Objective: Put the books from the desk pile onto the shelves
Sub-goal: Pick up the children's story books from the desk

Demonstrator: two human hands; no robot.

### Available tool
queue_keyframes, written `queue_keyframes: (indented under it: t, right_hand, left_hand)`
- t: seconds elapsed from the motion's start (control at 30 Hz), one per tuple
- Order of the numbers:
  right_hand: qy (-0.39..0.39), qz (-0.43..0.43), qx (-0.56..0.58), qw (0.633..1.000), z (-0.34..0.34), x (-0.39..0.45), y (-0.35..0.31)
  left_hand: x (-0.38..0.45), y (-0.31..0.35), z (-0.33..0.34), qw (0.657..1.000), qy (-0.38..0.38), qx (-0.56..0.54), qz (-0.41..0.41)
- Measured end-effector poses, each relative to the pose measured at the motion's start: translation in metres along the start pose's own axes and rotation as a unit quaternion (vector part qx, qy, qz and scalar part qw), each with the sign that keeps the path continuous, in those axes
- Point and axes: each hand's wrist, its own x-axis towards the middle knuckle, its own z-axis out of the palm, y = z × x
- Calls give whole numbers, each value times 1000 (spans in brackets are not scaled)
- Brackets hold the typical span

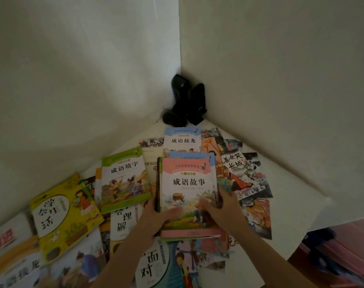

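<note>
A small stack of books topped by a pink-covered book (189,194) is gripped from both sides. The left hand (156,217) is curled round the stack's left edge, thumb laid across the cover; the right hand (222,206) is curled round the right edge, thumb likewise resting on the cover. The stack is held just above the scattered pile on the white desk (285,204). Just left of the left hand a green-covered book (123,177) is seen lying flat, and farther left a yellow-covered book (62,217). Beyond the hands, partly hidden by the held stack, a blue-covered book (182,139) is seen. To the right of the right hand picture books with painted covers (245,175) are spread. Far beyond the hands, in the wall corner, two black objects (186,100) are stood.
</note>
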Motion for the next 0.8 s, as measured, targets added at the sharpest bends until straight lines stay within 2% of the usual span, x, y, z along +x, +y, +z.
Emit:
queue_keyframes:
  t: [0.1,0.23,0.33,0.4,0.5,0.63,0.7,0.8]
  right_hand:
    - [-67,3,163,984,-6,-1,2]
    - [-160,0,270,949,-17,6,2]
    - [-183,7,353,918,-23,10,-3]
    - [-166,-17,342,925,-30,8,-10]
    - [-75,-97,279,952,-43,4,-20]
    - [38,-162,239,957,-51,1,-16]
    - [55,-162,226,959,-57,-1,-8]
    - [33,-140,209,967,-59,-10,-2]
  left_hand:
    - [-7,-11,-1,998,-17,-38,48]
    - [-15,-9,-5,991,-57,-32,113]
    - [-17,6,-7,987,-74,9,143]
    - [-18,17,-5,981,-77,37,171]
    - [-12,29,2,972,-57,84,213]
    - [-1,42,24,956,-49,135,257]
    - [4,42,35,951,-58,154,262]
    - [11,35,47,945,-66,183,264]
